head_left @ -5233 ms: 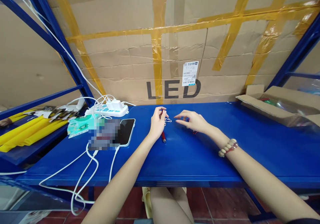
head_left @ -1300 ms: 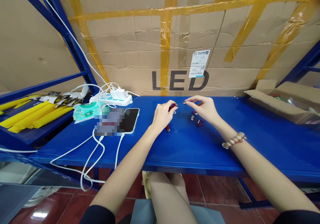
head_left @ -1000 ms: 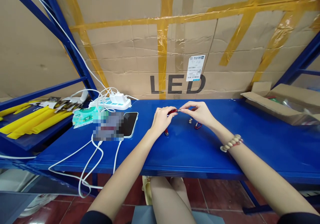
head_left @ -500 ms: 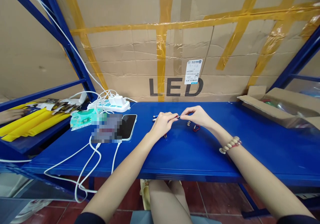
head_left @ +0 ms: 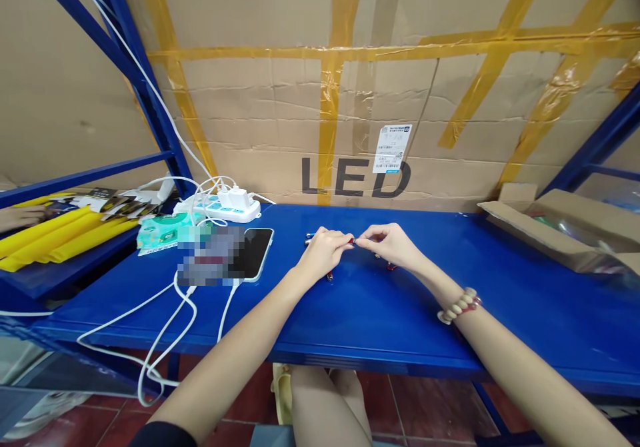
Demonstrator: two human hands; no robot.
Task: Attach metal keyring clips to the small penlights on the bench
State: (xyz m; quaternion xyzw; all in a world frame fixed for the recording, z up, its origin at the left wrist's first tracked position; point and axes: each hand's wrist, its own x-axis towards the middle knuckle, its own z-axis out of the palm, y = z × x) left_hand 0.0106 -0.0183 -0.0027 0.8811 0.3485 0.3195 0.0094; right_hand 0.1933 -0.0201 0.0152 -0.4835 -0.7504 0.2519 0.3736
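While the two bare hands met over the middle of the smooth, glossy blue shelf board (head_left: pixel 500 300), the left hand (head_left: pixel 324 252) had its fingers curled closed around a small red cylinder (head_left: pixel 351 241), of which only the shiny end showed. The right hand (head_left: pixel 393 246) pinched that end narrowly between thumb and forefinger, so the fingertips of both hands almost touched. Whether a separate tiny part sat in the pinch was too small to tell. A bracelet of round pale beads (head_left: pixel 457 306) ringed the right wrist. A thin silvery-tipped rod (head_left: pixel 310 236) lay just beyond the left hand, and a dark red stub (head_left: pixel 330 276) poked out beside its heel. Near the left forearm lay a flat phone (head_left: pixel 257 250) with a black glass face. White rubbery cables (head_left: pixel 165 314) looped from it over the board's edge, and a white plastic power strip (head_left: pixel 225 207) lay behind it. A creased cardboard sheet (head_left: pixel 280 114) stood upright at the back, crossed with glossy yellow tape and printed with "LED". An open cardboard box (head_left: pixel 550 227) sat well apart to the right.
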